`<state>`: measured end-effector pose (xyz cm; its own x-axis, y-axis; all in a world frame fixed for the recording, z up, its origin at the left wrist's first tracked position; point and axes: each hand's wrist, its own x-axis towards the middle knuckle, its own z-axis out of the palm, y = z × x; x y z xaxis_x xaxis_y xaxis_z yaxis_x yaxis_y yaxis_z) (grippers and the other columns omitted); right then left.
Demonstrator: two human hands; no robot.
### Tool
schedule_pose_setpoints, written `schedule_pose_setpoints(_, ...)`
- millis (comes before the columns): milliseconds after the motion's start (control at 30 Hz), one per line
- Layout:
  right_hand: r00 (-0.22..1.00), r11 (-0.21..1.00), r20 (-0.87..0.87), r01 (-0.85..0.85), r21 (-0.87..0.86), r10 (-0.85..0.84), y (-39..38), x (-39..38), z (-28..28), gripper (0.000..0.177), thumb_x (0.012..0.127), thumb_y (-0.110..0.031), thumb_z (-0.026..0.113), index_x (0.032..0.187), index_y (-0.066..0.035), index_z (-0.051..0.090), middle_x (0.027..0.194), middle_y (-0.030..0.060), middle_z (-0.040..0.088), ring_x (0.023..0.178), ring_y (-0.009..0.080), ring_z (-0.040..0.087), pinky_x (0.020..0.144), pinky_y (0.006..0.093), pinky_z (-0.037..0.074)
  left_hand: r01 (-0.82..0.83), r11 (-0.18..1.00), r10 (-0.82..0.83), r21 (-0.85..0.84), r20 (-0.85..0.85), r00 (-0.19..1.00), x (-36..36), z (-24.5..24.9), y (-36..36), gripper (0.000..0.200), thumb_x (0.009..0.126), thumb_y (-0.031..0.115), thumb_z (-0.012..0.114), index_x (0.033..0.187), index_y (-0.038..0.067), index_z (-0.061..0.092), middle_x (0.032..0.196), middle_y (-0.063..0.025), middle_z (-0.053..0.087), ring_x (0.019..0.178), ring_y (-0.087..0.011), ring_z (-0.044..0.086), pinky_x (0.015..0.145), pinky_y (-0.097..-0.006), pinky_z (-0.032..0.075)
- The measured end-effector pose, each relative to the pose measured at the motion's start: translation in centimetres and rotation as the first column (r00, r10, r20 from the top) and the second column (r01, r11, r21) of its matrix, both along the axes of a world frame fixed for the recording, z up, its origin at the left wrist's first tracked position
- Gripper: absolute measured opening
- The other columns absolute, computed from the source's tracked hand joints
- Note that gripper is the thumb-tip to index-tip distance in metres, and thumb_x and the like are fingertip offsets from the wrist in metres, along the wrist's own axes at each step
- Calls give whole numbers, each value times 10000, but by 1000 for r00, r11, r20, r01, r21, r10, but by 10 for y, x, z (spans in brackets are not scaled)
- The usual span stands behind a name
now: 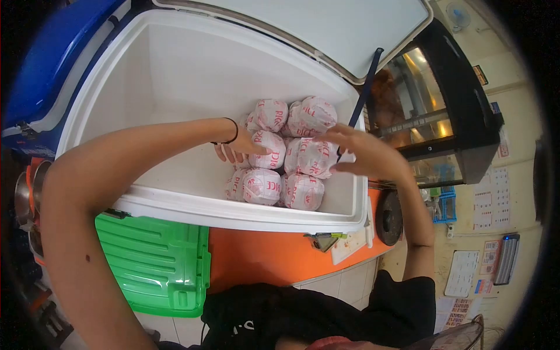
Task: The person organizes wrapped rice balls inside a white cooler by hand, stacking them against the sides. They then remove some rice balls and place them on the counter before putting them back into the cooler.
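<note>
Several round packs of rice in white paper printed "RICE" in red are stacked at the right end of an open white-lined cooler box (pixel 192 64). My left hand (pixel 236 146) reaches in, its thumb lying over one rice pack (pixel 269 158) and its fingers spread down at the left side. At the right of the stack, my right hand (pixel 364 153) is open, fingertips apart right at the edge of another rice pack (pixel 315 158). Nearer to me sit a front rice pack (pixel 261 186) and its neighbour (pixel 304 192). A black band circles my left wrist.
The cooler's lid (pixel 326 29) stands raised, with a dark strut (pixel 367 87) at its right. A green lidded bin (pixel 154 262) is below, beside an orange counter (pixel 251 256). A blue cooler (pixel 58 52) stands left; a lit glass display cabinet (pixel 431 111) stands right.
</note>
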<state>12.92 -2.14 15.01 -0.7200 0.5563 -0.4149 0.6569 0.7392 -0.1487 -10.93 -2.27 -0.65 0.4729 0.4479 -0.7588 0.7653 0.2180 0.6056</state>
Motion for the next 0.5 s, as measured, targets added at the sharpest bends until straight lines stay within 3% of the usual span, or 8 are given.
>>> schedule_pose_setpoints(67, 991, 991, -105, -77, 110, 88, 13, -12, 27, 498, 721, -84, 730, 1196, -96, 580, 1111, 97, 589, 931, 230, 598, 771, 331, 514, 15, 1000, -15, -19, -13, 1000, 0, 1, 0, 907, 795, 751, 383, 1348, 33, 411, 1298, -153, 515, 1161, -252, 527, 930, -407, 472)
schedule_pose_setpoints(133, 957, 946, -284, 39, 320, 56, 32, -29, 57, 417, 782, -223, 711, 1169, -110, 601, 1065, 119, 594, 899, 245, 585, 799, 349, 492, -40, 999, 39, -4, -65, 997, 1, 2, 1, 852, 804, 735, 390, 1255, 22, 508, 1200, -145, 581, 1084, -250, 575, 894, -404, 495)
schedule_pose_setpoints(167, 941, 826, -339, 207, 525, -21, 35, -45, 72, 393, 817, -256, 679, 1174, -114, 597, 1075, 120, 593, 923, 247, 587, 813, 350, 491, -40, 999, 40, 10, -71, 997, 2, 4, 3, 852, 804, 735, 390, 1255, 22, 508, 1200, -145, 581, 1084, -250, 575, 894, -404, 495)
schedule_pose_setpoints(200, 853, 577, -333, 46, 815, 402, 70, -45, 81, 407, 803, -235, 690, 1177, -113, 586, 1079, 120, 606, 864, 238, 589, 776, 369, 487, -57, 989, 72, 140, -105, 992, 2, 7, 6, 788, 816, 705, 412, 1165, 14, 561, 1114, -133, 613, 1016, -234, 600, 854, -391, 513)
schedule_pose_setpoints(267, 815, 168, -157, 74, 983, 558, 123, -62, 113, 406, 835, -295, 671, 1187, -116, 578, 1135, 166, 583, 970, 239, 614, 830, 382, 482, -63, 960, 104, 272, -141, 985, 4, 10, 7, 735, 828, 675, 433, 1076, 7, 614, 1029, -121, 645, 948, -218, 626, 815, -379, 531)
schedule_pose_setpoints(300, 917, 475, -347, 222, 852, 195, 122, -74, 130, 709, 875, -491, 553, 1443, -175, 269, 1488, 169, 241, 1370, 380, 199, 1112, 476, 222, -140, 949, 156, 282, -37, 987, 5, 11, 6, 675, 837, 637, 462, 994, 3, 633, 959, -104, 652, 893, -196, 633, 779, -357, 539)
schedule_pose_setpoints(367, 898, 401, -397, 299, 866, 187, 150, -97, 148, 687, 895, -509, 501, 1440, -158, 274, 1473, 217, 241, 1339, 395, 270, 1106, 462, 241, -206, 934, 199, 292, 54, 978, 8, 12, 6, 625, 846, 599, 491, 912, -1, 652, 889, -87, 658, 838, -175, 640, 744, -336, 547)
schedule_pose_setpoints(500, 860, 384, -482, 392, 836, 169, 204, -119, 169, 713, 895, -588, 414, 1427, -128, 299, 1458, 221, 273, 1326, 408, 286, 1106, 468, 234, 27, 959, -79, 281, 174, 982, 6, 23, 8, 578, 850, 558, 533, 994, 8, 639, 950, -86, 659, 870, -165, 633, 781, -304, 531)
